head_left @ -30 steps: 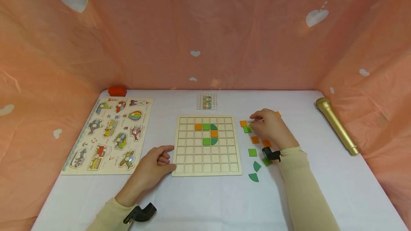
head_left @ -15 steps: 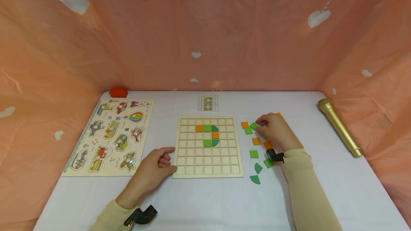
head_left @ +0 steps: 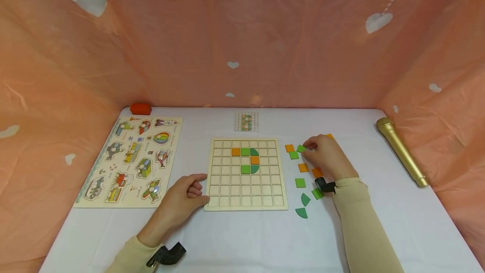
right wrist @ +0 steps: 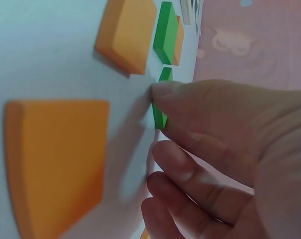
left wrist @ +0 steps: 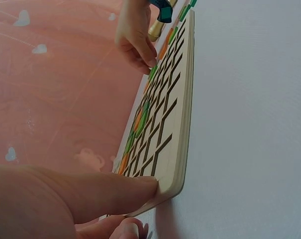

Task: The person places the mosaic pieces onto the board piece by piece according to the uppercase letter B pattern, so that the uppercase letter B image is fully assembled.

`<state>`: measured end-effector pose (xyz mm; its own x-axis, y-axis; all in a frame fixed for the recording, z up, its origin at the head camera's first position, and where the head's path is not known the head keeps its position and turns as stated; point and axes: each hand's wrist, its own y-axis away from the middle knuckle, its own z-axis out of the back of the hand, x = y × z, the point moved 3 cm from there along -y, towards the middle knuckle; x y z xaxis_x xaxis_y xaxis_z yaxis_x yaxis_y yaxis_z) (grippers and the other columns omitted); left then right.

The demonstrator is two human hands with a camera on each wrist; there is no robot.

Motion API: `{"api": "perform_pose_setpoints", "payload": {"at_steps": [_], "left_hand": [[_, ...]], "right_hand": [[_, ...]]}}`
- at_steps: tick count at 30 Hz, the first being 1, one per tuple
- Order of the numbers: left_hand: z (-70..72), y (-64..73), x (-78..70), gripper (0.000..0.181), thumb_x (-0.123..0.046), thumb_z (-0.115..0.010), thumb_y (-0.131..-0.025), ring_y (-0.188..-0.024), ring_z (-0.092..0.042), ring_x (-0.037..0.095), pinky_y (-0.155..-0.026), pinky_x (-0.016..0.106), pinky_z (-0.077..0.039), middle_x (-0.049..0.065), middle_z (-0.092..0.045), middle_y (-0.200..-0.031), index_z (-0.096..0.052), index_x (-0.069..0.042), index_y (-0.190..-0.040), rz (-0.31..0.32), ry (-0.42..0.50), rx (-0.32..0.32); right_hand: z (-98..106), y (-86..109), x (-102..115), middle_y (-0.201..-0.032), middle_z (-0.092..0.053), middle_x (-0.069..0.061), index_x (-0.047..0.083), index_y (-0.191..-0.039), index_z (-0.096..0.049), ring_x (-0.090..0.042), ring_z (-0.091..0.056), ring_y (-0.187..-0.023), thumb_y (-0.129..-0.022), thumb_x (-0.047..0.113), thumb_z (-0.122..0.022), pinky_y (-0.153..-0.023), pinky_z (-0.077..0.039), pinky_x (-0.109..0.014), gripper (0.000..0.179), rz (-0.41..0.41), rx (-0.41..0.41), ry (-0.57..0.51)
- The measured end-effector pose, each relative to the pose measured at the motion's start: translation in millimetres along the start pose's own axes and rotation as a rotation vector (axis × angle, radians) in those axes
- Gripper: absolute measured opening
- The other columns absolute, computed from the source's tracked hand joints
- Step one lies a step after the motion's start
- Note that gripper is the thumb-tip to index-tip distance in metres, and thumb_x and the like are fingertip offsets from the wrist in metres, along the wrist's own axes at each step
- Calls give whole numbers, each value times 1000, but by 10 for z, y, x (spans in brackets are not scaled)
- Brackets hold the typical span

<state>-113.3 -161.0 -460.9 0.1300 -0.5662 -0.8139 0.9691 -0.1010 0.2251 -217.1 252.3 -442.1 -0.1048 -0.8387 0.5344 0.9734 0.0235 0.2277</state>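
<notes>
In the head view my left hand (head_left: 178,201) rests at the left edge of a wooden grid board (head_left: 227,189), its thumb and index finger touching the rim. The left wrist view shows that thumb (left wrist: 125,191) against the board's corner. Orange and green pieces fill several cells in the board's upper middle. My right hand (head_left: 325,155) is over loose tiles right of the board. Between its thumb and index finger it pinches a green square tile (right wrist: 160,112), low at the tabletop. Beside that tile lie another green square (head_left: 294,155) and an orange square (head_left: 289,148).
More orange and green squares and two dark green quarter-circles (head_left: 301,212) lie right of the board. A small pattern card (head_left: 246,121) is behind it. A picture puzzle (head_left: 129,159) and red block (head_left: 140,109) are at left, a gold microphone (head_left: 401,151) at right.
My right hand has shifted slightly right and turned, and a green square tile now shows at its fingertips. The left hand stays at the board's edge. The head view has moved slightly.
</notes>
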Motion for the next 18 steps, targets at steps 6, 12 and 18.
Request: {"api": "perform_pose_setpoints", "payload": {"at_steps": [6,12,18], "left_hand": [[3,7,-11,58,-8,-85,-88,-95,-61,13,-82,18,-54,9,-62,-112,-66,-5,-142,2,-3,3],[7,10,-16,58,-8,-85,-88,-94,-61,13,-81,18,-54,9,-63,-112,-66,-4,-142,-8,-16,5],[6,-1,-12,57,-8,-85,-88,-95,-61,13,-82,18,-55,9,-63,-112,-66,-5,-142,-2,-20,1]], "right_hand": [[9,3,-6,-127,-67,-17,7,-127,-73,-35,-57,-117,-99,19,-66,-102,-55,-52,31,3,-15,15],[27,47,39,-133,-66,-17,6,-128,-73,-37,-56,-121,-100,19,-66,-110,-52,-57,32,12,-25,15],[-28,39,230,-129,-67,-13,7,-123,-75,-32,-62,-113,-99,19,-66,-102,-56,-50,28,84,-22,0]]}}
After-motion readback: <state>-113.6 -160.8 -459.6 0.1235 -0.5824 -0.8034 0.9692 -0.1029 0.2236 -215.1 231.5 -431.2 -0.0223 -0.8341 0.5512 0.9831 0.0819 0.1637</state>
